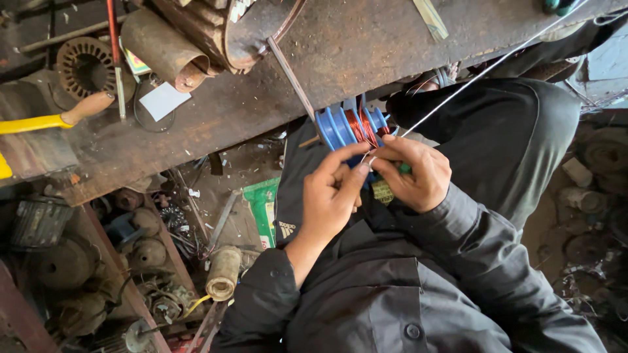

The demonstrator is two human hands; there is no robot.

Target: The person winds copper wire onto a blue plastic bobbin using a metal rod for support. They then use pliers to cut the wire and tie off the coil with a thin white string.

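Hands meet at the blue bobbin [347, 127] — left hand [330, 199] and right hand [415, 173] pinching thin wire [484, 70].

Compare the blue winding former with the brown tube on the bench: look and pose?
The blue winding former is ribbed plastic carrying reddish copper wire; the brown tube is plain, dull and bare. The former sits at the bench edge, with the left hand and right hand just below it; the tube lies untouched on the bench. Both are roughly cylindrical.

Rusty workbench [366, 46], cluttered dirt floor [229, 170]
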